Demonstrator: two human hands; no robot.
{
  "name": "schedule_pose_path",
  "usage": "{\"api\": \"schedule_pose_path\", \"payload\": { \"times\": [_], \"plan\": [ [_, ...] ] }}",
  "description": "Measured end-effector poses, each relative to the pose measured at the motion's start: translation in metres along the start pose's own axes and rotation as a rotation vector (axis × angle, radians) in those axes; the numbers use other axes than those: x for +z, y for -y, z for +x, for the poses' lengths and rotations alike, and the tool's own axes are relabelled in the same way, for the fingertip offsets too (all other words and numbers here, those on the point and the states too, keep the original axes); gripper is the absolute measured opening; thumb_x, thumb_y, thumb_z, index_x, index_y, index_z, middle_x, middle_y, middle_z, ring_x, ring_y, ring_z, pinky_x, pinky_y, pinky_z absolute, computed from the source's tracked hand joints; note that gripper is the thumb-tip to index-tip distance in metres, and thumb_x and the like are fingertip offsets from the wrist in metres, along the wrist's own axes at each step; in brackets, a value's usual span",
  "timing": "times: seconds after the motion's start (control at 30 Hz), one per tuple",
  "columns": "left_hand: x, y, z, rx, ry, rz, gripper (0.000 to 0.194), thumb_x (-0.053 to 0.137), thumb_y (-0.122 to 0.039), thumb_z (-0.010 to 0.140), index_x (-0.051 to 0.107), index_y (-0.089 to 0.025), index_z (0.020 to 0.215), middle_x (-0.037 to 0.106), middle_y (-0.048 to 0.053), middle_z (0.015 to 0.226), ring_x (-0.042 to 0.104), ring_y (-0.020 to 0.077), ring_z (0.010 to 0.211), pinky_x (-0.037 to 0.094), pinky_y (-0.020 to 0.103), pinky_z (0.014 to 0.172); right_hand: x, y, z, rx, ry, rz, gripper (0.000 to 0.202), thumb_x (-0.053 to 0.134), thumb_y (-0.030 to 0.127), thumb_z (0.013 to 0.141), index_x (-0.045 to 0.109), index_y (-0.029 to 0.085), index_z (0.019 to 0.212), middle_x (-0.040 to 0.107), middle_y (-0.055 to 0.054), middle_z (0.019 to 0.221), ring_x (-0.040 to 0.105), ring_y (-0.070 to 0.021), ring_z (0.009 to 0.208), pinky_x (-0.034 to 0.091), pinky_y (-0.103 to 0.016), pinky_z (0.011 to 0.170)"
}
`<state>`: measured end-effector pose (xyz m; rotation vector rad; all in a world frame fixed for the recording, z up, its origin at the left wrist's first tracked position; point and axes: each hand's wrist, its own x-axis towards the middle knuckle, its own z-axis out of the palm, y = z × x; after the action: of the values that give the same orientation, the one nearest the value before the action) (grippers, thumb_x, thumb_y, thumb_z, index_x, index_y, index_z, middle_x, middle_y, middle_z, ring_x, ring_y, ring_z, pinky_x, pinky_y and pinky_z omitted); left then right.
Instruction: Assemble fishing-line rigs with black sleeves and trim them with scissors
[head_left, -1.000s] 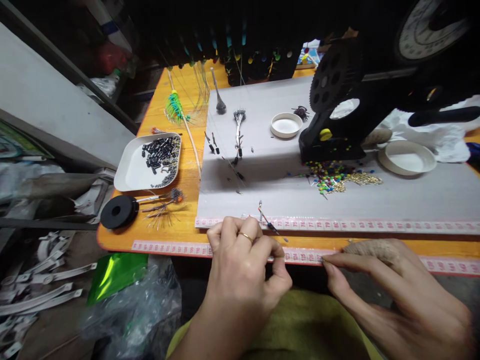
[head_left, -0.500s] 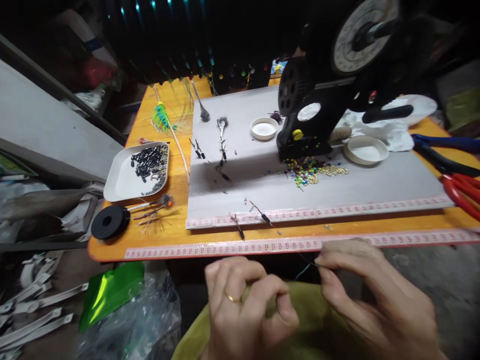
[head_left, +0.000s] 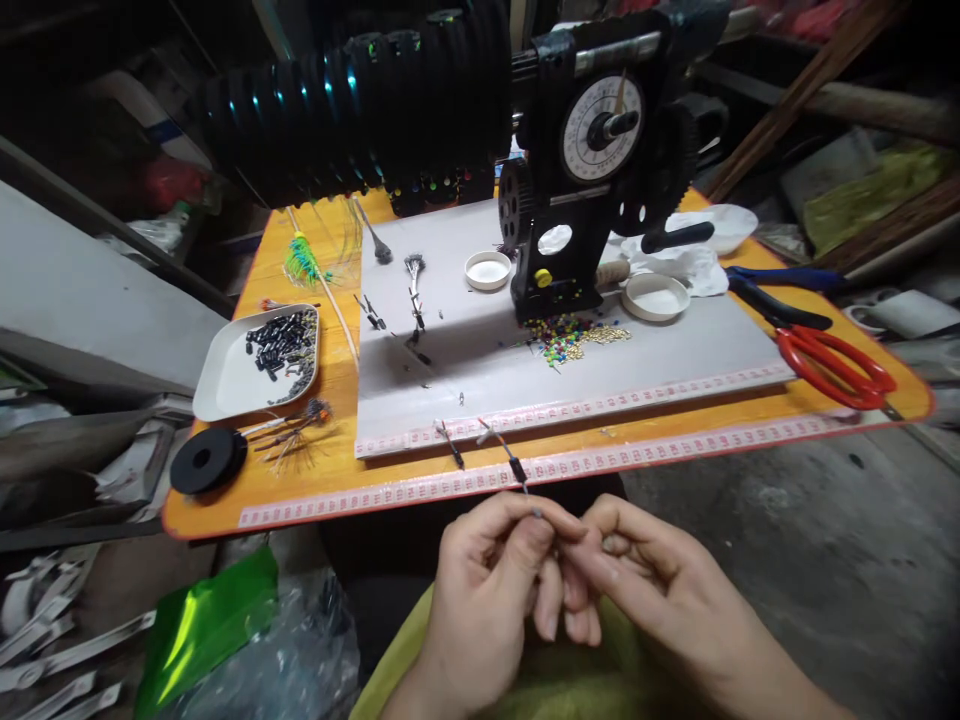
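Note:
My left hand point(head_left: 495, 570), in front of the table edge, has thumb and forefinger pinched on a thin line point(head_left: 526, 488). Just above the fingertips a small black sleeve point(head_left: 517, 469) sits on this line, and a tiny grey bead point(head_left: 537, 513) shows at the thumb tip. My right hand point(head_left: 645, 560) is closed, its fingertips meeting those of the left; what it pinches is hidden. A second black-sleeved piece point(head_left: 455, 450) lies at the front edge of the grey board point(head_left: 420, 415).
On the table stand a black winding machine point(head_left: 559, 230), a white tray point(head_left: 217, 390) of black sleeves, a black spool point(head_left: 202, 460) and two round white dishes. Coloured beads point(head_left: 559, 335) lie by the machine base. Red-handled scissors point(head_left: 832, 365) and blue-and-black pliers point(head_left: 780, 290) lie at right.
My hands were apart and have come together. The nearer black sleeve has shifted toward me, off the board's front strip, with its line now at my left fingers. The view has tilted up.

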<state>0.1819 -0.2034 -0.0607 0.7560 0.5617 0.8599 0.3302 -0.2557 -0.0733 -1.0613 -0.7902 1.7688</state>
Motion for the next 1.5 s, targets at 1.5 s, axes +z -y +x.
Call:
{"api": "schedule_pose_path", "payload": {
  "times": [1.5],
  "plan": [
    [-0.004,0.023,-0.004,0.011,0.068,-0.036,0.022,0.058,-0.033,0.094,0.074,-0.019,0.099,0.067,0.01,0.099,0.041,0.0051,0.053,0.032,0.016,0.044,-0.008,0.003,-0.022,-0.168,-0.058,-0.574,0.024,0.05,0.033,0.097,0.061,0.019,0.081,0.061,-0.003,0.079,0.058,-0.0128,0.069,0.048,-0.024,0.063]
  ]
}}
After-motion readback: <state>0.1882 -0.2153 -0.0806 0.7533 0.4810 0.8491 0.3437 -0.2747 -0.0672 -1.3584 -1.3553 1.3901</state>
